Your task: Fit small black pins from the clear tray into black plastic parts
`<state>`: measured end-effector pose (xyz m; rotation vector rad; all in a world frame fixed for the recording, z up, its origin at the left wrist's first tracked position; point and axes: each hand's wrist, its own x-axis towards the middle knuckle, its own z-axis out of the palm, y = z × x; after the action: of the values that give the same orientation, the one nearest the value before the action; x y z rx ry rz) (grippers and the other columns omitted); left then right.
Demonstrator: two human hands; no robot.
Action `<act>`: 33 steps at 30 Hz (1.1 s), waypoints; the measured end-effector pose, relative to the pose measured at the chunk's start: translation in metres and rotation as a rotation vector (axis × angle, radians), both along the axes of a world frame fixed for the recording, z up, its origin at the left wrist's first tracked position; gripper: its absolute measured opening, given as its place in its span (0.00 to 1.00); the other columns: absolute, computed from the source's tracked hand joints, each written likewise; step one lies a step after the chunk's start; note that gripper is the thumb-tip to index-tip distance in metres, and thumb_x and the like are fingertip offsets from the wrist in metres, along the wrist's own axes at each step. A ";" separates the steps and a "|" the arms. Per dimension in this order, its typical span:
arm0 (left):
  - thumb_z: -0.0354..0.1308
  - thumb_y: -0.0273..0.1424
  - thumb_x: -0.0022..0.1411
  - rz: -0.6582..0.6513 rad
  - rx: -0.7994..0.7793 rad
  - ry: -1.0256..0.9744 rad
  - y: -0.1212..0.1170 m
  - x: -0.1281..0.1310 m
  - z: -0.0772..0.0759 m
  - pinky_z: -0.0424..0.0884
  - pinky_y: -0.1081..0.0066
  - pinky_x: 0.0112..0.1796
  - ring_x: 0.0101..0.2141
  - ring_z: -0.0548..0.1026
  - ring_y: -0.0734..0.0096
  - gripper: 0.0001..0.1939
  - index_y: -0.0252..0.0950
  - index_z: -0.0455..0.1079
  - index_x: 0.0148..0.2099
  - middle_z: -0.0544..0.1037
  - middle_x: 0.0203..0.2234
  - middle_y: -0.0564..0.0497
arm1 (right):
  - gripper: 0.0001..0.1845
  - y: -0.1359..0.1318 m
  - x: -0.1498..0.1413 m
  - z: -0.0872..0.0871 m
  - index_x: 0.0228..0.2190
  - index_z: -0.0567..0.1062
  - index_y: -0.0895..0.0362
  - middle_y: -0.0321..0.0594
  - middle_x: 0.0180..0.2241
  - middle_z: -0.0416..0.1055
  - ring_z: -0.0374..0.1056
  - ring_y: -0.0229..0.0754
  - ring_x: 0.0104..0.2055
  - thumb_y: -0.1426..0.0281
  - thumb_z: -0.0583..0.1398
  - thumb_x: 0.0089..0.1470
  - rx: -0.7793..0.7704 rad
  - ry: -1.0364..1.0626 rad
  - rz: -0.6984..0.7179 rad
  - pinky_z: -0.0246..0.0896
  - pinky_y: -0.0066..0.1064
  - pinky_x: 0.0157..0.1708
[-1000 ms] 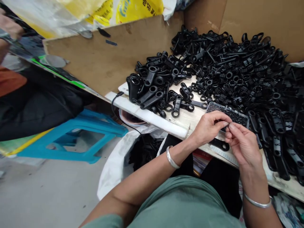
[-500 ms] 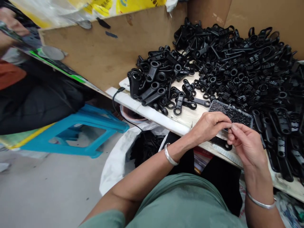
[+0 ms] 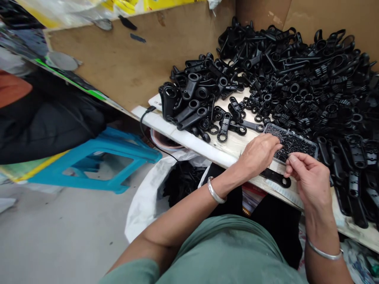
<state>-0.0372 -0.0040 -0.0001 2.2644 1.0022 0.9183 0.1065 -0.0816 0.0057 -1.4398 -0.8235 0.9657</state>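
My left hand (image 3: 259, 153) is at the near left side of a clear plastic box (image 3: 317, 153) full of tiny dark pieces (image 3: 296, 146). Its thumb and fingers are pressed together, and anything between them is too small to make out. At the box's near right corner is my right hand (image 3: 312, 179), with thumb and forefinger pinched and the other fingers curled. What it pinches, if anything, cannot be seen. A long black plastic lever with a round hole (image 3: 276, 178) lies on the table edge between and below my hands, its left end partly covered by my left wrist.
Black handles (image 3: 192, 114), rings (image 3: 294, 88) and levers (image 3: 352, 157) are heaped across the table, against cardboard walls (image 3: 319, 15). Below the edge stand a white sack (image 3: 142, 213) with black parts and a blue stool (image 3: 118, 169). A seated person's dark clothing (image 3: 50, 122) shows at left.
My hands were touching at the fingertips and are now apart. My left hand has moved left and slightly up to the box, while my right has stayed almost in place.
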 end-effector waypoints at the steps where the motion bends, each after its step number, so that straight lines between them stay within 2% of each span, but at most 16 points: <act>1: 0.54 0.25 0.69 -0.013 0.043 -0.021 -0.001 -0.001 -0.001 0.72 0.66 0.45 0.40 0.75 0.65 0.07 0.31 0.74 0.42 0.79 0.37 0.46 | 0.16 0.000 0.001 0.001 0.28 0.80 0.59 0.36 0.22 0.72 0.65 0.32 0.20 0.60 0.73 0.41 -0.005 0.040 0.012 0.66 0.24 0.20; 4: 0.55 0.25 0.69 -0.112 0.133 -0.132 -0.005 -0.002 -0.003 0.72 0.67 0.47 0.43 0.75 0.65 0.09 0.31 0.75 0.47 0.80 0.41 0.44 | 0.17 -0.001 0.003 0.005 0.27 0.80 0.59 0.35 0.21 0.71 0.64 0.31 0.19 0.60 0.74 0.39 -0.027 0.125 0.071 0.64 0.23 0.19; 7: 0.55 0.24 0.68 -0.198 0.135 -0.181 -0.010 -0.001 -0.004 0.73 0.69 0.45 0.39 0.77 0.68 0.09 0.32 0.77 0.42 0.82 0.37 0.47 | 0.17 -0.003 0.003 0.007 0.27 0.80 0.59 0.34 0.18 0.68 0.63 0.31 0.18 0.60 0.74 0.40 -0.048 0.182 0.130 0.63 0.22 0.18; 11: 0.58 0.23 0.67 -0.170 0.071 -0.226 -0.017 0.000 -0.004 0.74 0.71 0.43 0.38 0.79 0.69 0.08 0.33 0.79 0.39 0.83 0.34 0.48 | 0.15 -0.006 0.004 0.007 0.28 0.80 0.58 0.33 0.18 0.69 0.64 0.30 0.18 0.62 0.75 0.40 -0.056 0.246 0.140 0.64 0.21 0.18; 16: 0.61 0.22 0.64 -0.111 -0.080 -0.359 -0.026 -0.002 -0.003 0.75 0.74 0.42 0.37 0.80 0.72 0.06 0.34 0.79 0.38 0.84 0.34 0.50 | 0.16 -0.013 0.008 0.005 0.30 0.82 0.57 0.36 0.24 0.75 0.70 0.33 0.23 0.64 0.76 0.37 -0.058 0.289 0.108 0.72 0.22 0.23; 20: 0.63 0.22 0.62 -0.108 -0.246 -0.460 -0.031 -0.003 -0.002 0.75 0.75 0.40 0.35 0.80 0.72 0.04 0.33 0.80 0.37 0.84 0.34 0.49 | 0.16 -0.018 0.009 0.003 0.30 0.82 0.56 0.40 0.28 0.78 0.74 0.35 0.25 0.65 0.76 0.36 -0.039 0.287 0.074 0.74 0.22 0.25; 27: 0.65 0.23 0.59 -0.118 -0.491 -0.568 -0.037 -0.002 0.001 0.75 0.77 0.37 0.33 0.80 0.73 0.03 0.33 0.80 0.36 0.84 0.32 0.50 | 0.13 -0.022 0.004 0.003 0.28 0.82 0.54 0.37 0.25 0.77 0.70 0.32 0.23 0.64 0.76 0.38 0.018 0.279 0.073 0.70 0.20 0.23; 33: 0.67 0.25 0.58 -0.120 -0.593 -0.618 -0.041 -0.001 0.002 0.76 0.75 0.37 0.33 0.81 0.71 0.03 0.34 0.81 0.36 0.84 0.31 0.50 | 0.13 -0.023 0.002 0.002 0.29 0.82 0.51 0.36 0.25 0.75 0.68 0.33 0.23 0.63 0.75 0.39 0.050 0.256 0.063 0.69 0.24 0.23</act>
<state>-0.0377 -0.0452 0.0022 1.4031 0.7165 1.0100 0.1085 -0.1041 0.0073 -1.2231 -0.7010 1.1426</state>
